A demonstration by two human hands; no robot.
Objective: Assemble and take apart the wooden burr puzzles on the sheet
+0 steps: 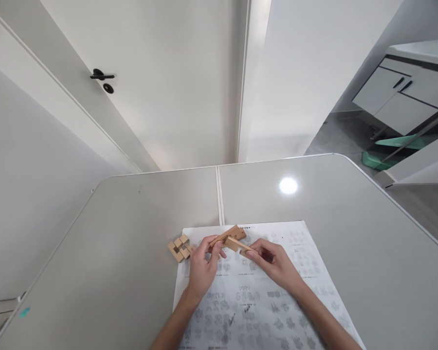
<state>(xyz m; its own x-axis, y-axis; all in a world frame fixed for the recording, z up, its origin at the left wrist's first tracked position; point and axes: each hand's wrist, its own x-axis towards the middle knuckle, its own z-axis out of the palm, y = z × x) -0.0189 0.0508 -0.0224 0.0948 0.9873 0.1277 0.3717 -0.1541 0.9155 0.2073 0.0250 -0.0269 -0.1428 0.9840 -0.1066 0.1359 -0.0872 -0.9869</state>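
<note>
My left hand is closed in a pinch on a notched wooden puzzle bar that slants up to the right. My right hand is closed on a second wooden bar, whose end meets the first bar. Both bars hover just over a printed instruction sheet lying on the grey table. A few more notched wooden pieces lie in a small cluster at the sheet's top left corner, just left of my left hand.
The table has a seam down its middle and a light reflection at the right. A white door with a black handle stands behind it. Cabinets and a green object on the floor are at the right.
</note>
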